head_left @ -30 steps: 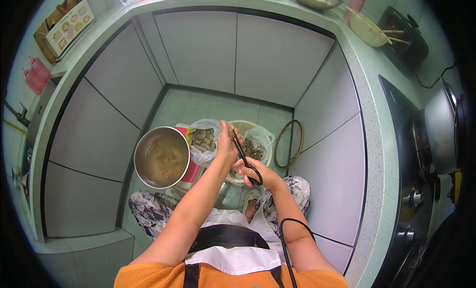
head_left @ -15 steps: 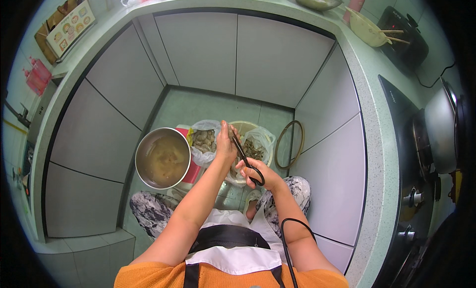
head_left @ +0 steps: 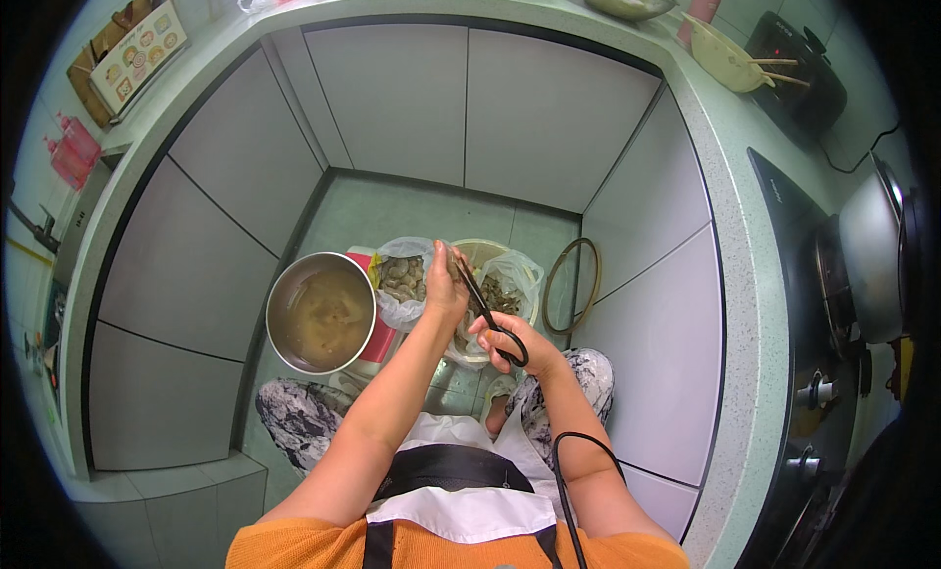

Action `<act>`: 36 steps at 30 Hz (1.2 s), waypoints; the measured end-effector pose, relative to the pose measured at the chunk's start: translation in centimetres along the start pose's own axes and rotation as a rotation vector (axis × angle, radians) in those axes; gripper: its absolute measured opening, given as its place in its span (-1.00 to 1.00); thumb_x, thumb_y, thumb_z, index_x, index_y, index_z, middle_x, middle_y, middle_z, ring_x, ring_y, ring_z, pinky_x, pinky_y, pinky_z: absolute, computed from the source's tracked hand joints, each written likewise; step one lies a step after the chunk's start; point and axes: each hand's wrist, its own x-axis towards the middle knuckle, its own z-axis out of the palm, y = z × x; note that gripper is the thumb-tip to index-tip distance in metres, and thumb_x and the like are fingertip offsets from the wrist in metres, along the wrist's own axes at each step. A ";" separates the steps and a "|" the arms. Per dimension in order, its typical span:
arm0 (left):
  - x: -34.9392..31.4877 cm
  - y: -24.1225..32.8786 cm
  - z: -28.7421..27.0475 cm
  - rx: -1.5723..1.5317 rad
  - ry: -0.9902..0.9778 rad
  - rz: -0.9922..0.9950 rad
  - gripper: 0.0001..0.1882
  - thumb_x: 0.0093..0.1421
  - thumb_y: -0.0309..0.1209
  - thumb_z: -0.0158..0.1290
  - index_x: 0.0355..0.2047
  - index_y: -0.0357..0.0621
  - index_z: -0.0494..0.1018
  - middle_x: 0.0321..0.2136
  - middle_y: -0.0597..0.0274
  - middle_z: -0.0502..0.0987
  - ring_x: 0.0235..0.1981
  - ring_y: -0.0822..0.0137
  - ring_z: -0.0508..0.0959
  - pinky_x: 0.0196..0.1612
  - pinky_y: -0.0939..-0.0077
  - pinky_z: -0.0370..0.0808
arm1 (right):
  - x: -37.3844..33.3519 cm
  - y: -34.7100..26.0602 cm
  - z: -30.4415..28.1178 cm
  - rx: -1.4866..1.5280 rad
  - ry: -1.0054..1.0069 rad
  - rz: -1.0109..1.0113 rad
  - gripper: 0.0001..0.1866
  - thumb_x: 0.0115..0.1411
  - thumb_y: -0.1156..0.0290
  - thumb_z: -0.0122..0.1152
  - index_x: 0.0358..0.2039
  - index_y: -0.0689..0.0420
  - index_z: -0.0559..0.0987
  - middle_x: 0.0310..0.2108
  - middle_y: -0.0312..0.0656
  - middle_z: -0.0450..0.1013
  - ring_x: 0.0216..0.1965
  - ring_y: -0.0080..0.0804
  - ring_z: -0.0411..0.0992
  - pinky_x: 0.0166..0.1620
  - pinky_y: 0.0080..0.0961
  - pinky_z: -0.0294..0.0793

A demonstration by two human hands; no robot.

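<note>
My right hand (head_left: pixel 512 344) grips the handle loops of black scissors (head_left: pixel 480 296), whose blades point up and left to my left hand (head_left: pixel 447 287). The fingers of my left hand are closed at the blade tips; what they hold is mostly hidden. Just left of it lies a white plastic bag (head_left: pixel 400 312) with grey raw shrimp (head_left: pixel 403 272) in it. Beneath and beyond the scissors stands a bin lined with a clear bag (head_left: pixel 527 272), holding shrimp scraps (head_left: pixel 502 298). A steel pot (head_left: pixel 272 319) of cloudy water (head_left: pixel 328 319) sits at the left.
Under the pot and bag shows a red-and-white stool or box (head_left: pixel 380 344). A brown ring (head_left: pixel 552 293) leans against the right cabinet (head_left: pixel 659 275). Cabinets enclose the floor on three sides, under a counter (head_left: pixel 720 128). A black cable (head_left: pixel 561 471) hangs by my right arm.
The scissors and my right hand have shifted very slightly, with the handles a little lower. My left hand stays nearly in place.
</note>
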 end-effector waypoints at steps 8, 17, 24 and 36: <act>-0.3 0.1 0.2 0.063 -0.037 0.014 -0.61 0.19 0.07 -0.13 -0.52 0.05 0.25 -0.66 0.43 0.24 -0.67 0.47 0.21 -0.61 0.59 0.14 | 0.1 0.1 -0.1 0.026 -0.014 0.001 -0.65 0.14 0.22 0.12 -0.20 0.23 0.39 -0.53 -0.35 0.28 -0.73 -0.68 0.25 -0.68 -0.73 0.20; -1.5 -0.1 1.3 0.061 -0.079 0.039 -0.60 0.20 0.07 -0.14 -0.52 0.03 0.23 -0.66 0.44 0.22 -0.70 0.52 0.19 -0.65 0.63 0.14 | 0.5 0.4 0.4 0.053 0.017 -0.046 -0.66 0.15 0.21 0.10 -0.20 0.21 0.38 -0.53 -0.35 0.28 -0.75 -0.68 0.23 -0.69 -0.73 0.18; -1.6 -0.2 1.6 0.118 -0.124 0.030 -0.60 0.22 0.04 -0.17 -0.53 0.01 0.21 -0.67 0.45 0.21 -0.70 0.53 0.18 -0.66 0.65 0.13 | 0.3 0.1 0.4 0.081 0.024 -0.061 -0.68 0.15 0.23 0.09 -0.22 0.22 0.39 -0.55 -0.35 0.29 -0.80 -0.70 0.19 -0.73 -0.76 0.12; -1.1 0.9 1.0 0.252 -0.132 0.104 -0.68 0.28 -0.11 -0.20 -0.31 -0.11 0.33 -0.58 0.40 0.31 -0.52 0.52 0.30 -0.45 0.63 0.25 | 0.3 -0.2 0.3 0.020 0.050 -0.007 -0.71 0.15 0.31 0.06 -0.20 0.22 0.36 -0.54 -0.33 0.32 -0.80 -0.71 0.19 -0.74 -0.76 0.13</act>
